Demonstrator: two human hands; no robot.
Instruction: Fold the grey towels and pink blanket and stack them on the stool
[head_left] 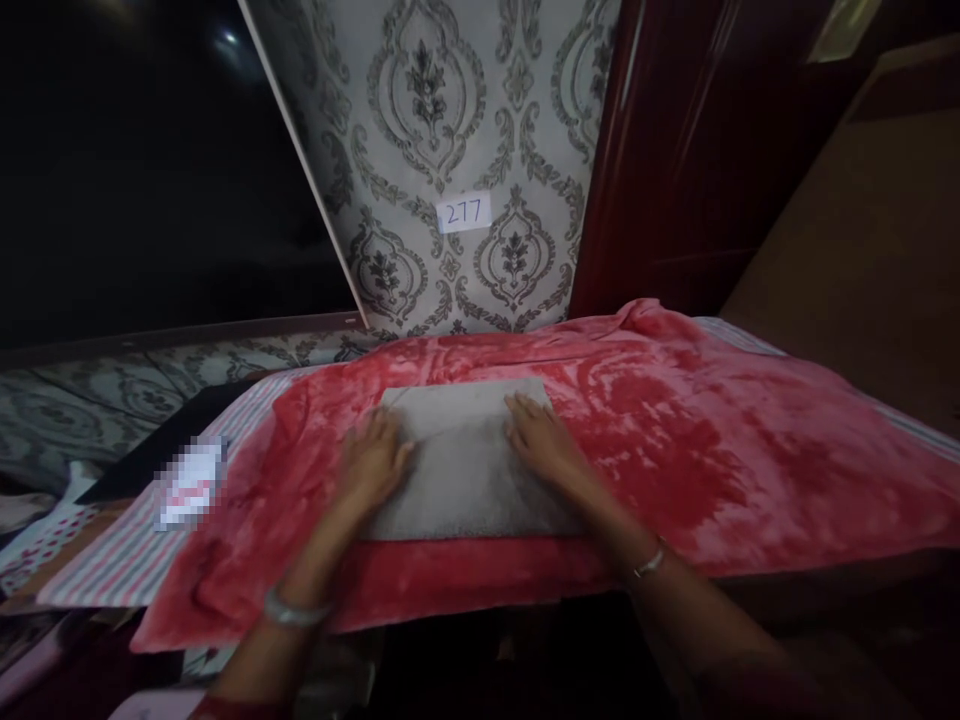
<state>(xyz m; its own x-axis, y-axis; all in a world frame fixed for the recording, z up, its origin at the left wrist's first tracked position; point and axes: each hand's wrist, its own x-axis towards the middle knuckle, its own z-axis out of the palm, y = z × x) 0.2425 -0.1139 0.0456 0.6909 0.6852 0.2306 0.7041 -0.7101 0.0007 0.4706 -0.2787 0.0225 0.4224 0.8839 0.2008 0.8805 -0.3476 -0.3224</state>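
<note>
A grey rectangular cloth [465, 480] lies flat on a red plush blanket [660, 450]. My left hand [375, 455] rests along the cloth's left edge, slightly blurred, with its fingers stretched out towards the far side. Over the upper right part of the cloth, my right hand [544, 437] lies palm down, fingers extended and a little apart. Neither hand grips anything. A faint crease runs across the far part of the cloth.
Beneath the blanket a striped cloth [142, 545] sticks out at the left. On it lies a small, pixelated white item [191, 485]. A large dark screen [165, 170] stands back left, a numbered paper label [463, 212] marks the patterned wall, and a brown panel [870, 230] leans at right.
</note>
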